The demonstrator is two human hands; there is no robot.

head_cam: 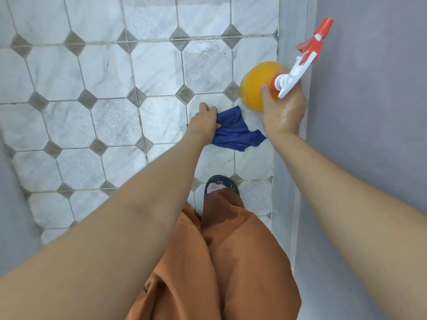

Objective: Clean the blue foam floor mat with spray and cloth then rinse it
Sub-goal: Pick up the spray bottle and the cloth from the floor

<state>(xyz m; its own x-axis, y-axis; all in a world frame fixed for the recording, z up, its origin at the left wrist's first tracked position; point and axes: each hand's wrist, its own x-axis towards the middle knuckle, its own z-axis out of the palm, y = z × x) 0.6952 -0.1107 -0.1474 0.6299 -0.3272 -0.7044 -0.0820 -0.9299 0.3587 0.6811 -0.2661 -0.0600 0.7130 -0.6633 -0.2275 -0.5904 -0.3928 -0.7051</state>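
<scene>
My left hand (204, 123) grips a dark blue cloth (235, 132) that lies crumpled on the tiled floor. Just to its right, my right hand (285, 107) holds an orange spray bottle (254, 85) by its neck. The bottle's white and red trigger head (307, 54) points up and to the right, close to the grey wall. No blue foam mat is in view.
The floor (115, 88) is white marble-look tile with small grey diamond insets and looks damp. A grey wall (369, 112) runs along the right side, another at the lower left. My orange trousers (219, 262) and a dark sandal (221, 183) fill the bottom centre.
</scene>
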